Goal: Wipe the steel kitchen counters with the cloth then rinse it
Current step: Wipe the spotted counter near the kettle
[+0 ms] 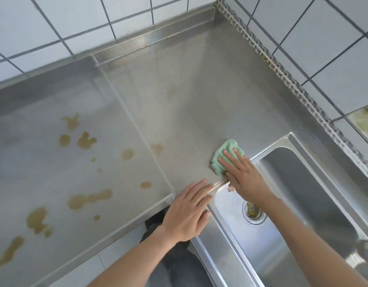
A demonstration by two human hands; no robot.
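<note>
Brushed matt steel counter (199,90), glossy steel sink (303,183), nubby green cloth (224,156), glazed white tiles (75,19)

We're looking steeply down from one head cam, wide-angle, facing the tiled corner. We're sitting close over the counter (179,100) w/ the sink (303,183) at lower right.

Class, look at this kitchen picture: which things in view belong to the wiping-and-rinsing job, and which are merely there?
Part of the job:
green cloth, pressed flat under the right hand
left hand, resting flat on the counter edge
left steel counter with brown stains
corner steel counter
sink, for rinsing

Merely there:
white wall tiles
perforated metal strip along the wall
</note>
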